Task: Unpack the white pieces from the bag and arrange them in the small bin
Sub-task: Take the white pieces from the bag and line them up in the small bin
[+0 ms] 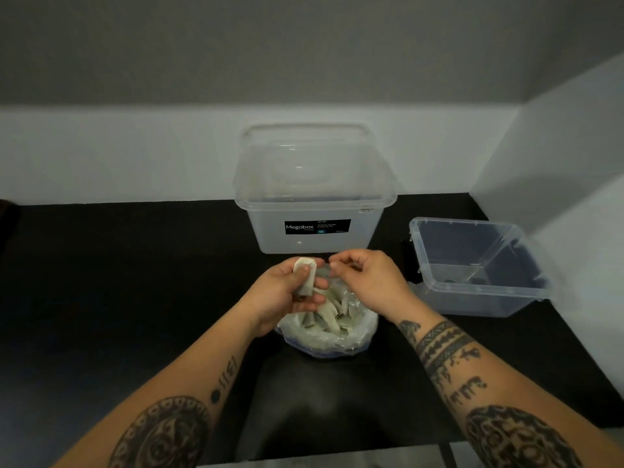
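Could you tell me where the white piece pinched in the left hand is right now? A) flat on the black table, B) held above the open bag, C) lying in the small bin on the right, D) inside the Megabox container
B: the left hand grips the white piece over the open bag; the small bin holds no white pieces.

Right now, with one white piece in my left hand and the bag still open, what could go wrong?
1. The clear plastic bag stands loosely near the table's front edge; pulling at it with your right hand could tip it and spill pieces.
2. The small bin sits far to the right, so the white piece in your left hand must cross over the bag and could drop.
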`<state>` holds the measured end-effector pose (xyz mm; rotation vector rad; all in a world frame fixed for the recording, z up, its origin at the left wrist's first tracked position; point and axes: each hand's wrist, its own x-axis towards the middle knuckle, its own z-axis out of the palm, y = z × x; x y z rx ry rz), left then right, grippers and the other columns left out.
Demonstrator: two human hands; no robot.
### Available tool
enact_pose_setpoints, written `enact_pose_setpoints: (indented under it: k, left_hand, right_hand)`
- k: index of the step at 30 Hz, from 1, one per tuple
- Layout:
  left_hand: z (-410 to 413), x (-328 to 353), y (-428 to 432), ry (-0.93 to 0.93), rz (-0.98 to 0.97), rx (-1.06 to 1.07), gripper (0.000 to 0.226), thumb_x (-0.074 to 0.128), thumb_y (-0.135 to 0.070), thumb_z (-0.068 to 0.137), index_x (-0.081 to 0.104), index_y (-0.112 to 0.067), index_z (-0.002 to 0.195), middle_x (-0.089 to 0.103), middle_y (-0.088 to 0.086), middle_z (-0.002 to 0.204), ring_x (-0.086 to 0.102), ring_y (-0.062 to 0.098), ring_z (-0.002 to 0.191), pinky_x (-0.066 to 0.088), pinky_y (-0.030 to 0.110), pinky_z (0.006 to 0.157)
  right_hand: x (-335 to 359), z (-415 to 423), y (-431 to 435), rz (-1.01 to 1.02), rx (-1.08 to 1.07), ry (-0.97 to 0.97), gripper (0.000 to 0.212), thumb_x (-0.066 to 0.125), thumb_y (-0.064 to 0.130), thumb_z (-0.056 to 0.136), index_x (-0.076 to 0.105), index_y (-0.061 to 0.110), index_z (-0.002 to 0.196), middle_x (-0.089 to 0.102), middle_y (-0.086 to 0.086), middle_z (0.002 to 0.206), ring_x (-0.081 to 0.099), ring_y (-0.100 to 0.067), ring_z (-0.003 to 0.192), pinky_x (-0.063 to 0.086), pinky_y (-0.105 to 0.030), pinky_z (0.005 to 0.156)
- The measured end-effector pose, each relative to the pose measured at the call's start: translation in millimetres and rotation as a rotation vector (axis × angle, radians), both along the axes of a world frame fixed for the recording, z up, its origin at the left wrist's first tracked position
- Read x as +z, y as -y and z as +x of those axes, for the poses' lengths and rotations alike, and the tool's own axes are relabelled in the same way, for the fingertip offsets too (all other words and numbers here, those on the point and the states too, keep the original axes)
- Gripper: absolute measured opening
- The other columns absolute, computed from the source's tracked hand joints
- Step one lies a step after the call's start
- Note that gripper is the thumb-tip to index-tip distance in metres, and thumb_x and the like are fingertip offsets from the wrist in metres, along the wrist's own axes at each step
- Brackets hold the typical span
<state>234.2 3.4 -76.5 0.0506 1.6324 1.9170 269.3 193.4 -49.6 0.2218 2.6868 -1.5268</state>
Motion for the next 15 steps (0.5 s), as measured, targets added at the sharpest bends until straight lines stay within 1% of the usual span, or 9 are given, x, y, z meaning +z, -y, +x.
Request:
enact_pose_setpoints:
  k: [2, 4, 5, 7, 8, 10, 12, 14, 15]
  left_hand:
    - [-1, -5, 5, 0.026, 0.014, 0.05, 0.028, 0.045, -0.024, 0.109, 0.064, -0.015, 0.128, 0.075, 0.012, 0.108, 0.071, 0.026, 0.093, 0.06, 0.041, 0.083]
    - [1, -9, 6, 0.057, 0.037, 0.089, 0.027, 0.046, -0.021, 0.109, 0.064, -0.017, 0.127, 0.076, 0.013, 0.111, 0.07, 0.028, 0.096, 0.059, 0.045, 0.088]
    - [2, -10, 5, 0.063, 0.036, 0.101, 0.026, 0.046, -0.021, 0.109, 0.064, -0.017, 0.127, 0.076, 0.013, 0.111, 0.071, 0.028, 0.096, 0.059, 0.046, 0.089]
    - [3, -13, 2, 0.051, -0.004, 0.113, 0.026, 0.047, -0.021, 0.109, 0.066, -0.02, 0.126, 0.076, 0.011, 0.111, 0.072, 0.028, 0.098, 0.06, 0.045, 0.087]
    - [4, -15, 1, 0.039, -0.041, 0.116, 0.026, 0.046, -0.022, 0.109, 0.067, -0.022, 0.124, 0.077, 0.01, 0.111, 0.072, 0.027, 0.098, 0.06, 0.044, 0.087]
    - [6, -17, 0, 0.016, -0.109, 0.119, 0.026, 0.046, -0.022, 0.109, 0.068, -0.023, 0.121, 0.077, 0.007, 0.11, 0.073, 0.024, 0.098, 0.059, 0.043, 0.09]
    - [7, -18, -1, 0.009, -0.134, 0.129, 0.026, 0.046, -0.022, 0.109, 0.069, -0.024, 0.12, 0.078, 0.006, 0.107, 0.073, 0.023, 0.097, 0.057, 0.044, 0.093]
    - [6, -18, -1, -0.001, -0.139, 0.147, 0.025, 0.046, -0.022, 0.109, 0.069, -0.024, 0.12, 0.078, 0.005, 0.106, 0.073, 0.023, 0.098, 0.058, 0.044, 0.094]
    - [6, -17, -1, -0.011, -0.141, 0.159, 0.025, 0.046, -0.021, 0.108, 0.068, -0.024, 0.121, 0.078, 0.005, 0.106, 0.074, 0.024, 0.099, 0.058, 0.045, 0.094]
  right_hand:
    - [-14, 8, 2, 0.202, -0.024, 0.102, 0.009, 0.068, 0.036, 0.094, 0.074, 0.029, 0.095, 0.073, 0.011, 0.089, 0.068, -0.002, 0.083, 0.055, -0.023, 0.074]
    - [-34, 15, 10, 0.446, 0.088, 0.282, 0.02, 0.067, 0.043, 0.092, 0.075, 0.026, 0.098, 0.071, 0.007, 0.095, 0.068, -0.011, 0.088, 0.059, -0.033, 0.08]
    - [-45, 18, 16, 0.554, 0.127, 0.346, 0.028, 0.066, 0.048, 0.09, 0.074, 0.024, 0.102, 0.07, 0.004, 0.1, 0.067, -0.015, 0.092, 0.058, -0.035, 0.082]
    - [-60, 20, 27, 0.704, 0.128, 0.369, 0.038, 0.063, 0.052, 0.091, 0.069, 0.02, 0.109, 0.066, 0.0, 0.109, 0.065, -0.021, 0.098, 0.055, -0.034, 0.081]
    - [-64, 21, 31, 0.74, 0.114, 0.367, 0.037, 0.062, 0.049, 0.093, 0.067, 0.019, 0.113, 0.065, -0.002, 0.111, 0.064, -0.022, 0.101, 0.053, -0.033, 0.08]
    - [-67, 20, 34, 0.768, 0.093, 0.379, 0.031, 0.061, 0.04, 0.096, 0.066, 0.019, 0.119, 0.065, -0.002, 0.114, 0.064, -0.021, 0.104, 0.049, -0.031, 0.077]
    - [-67, 17, 33, 0.721, 0.094, 0.41, 0.029, 0.062, 0.038, 0.095, 0.067, 0.021, 0.118, 0.065, -0.001, 0.113, 0.064, -0.021, 0.104, 0.05, -0.031, 0.078]
    - [-61, 13, 27, 0.566, 0.11, 0.444, 0.022, 0.065, 0.037, 0.092, 0.07, 0.022, 0.107, 0.066, 0.001, 0.105, 0.064, -0.018, 0.097, 0.052, -0.029, 0.078]
    - [-54, 10, 21, 0.419, 0.099, 0.448, 0.013, 0.068, 0.034, 0.091, 0.069, 0.022, 0.096, 0.066, 0.002, 0.096, 0.063, -0.014, 0.087, 0.051, -0.026, 0.071]
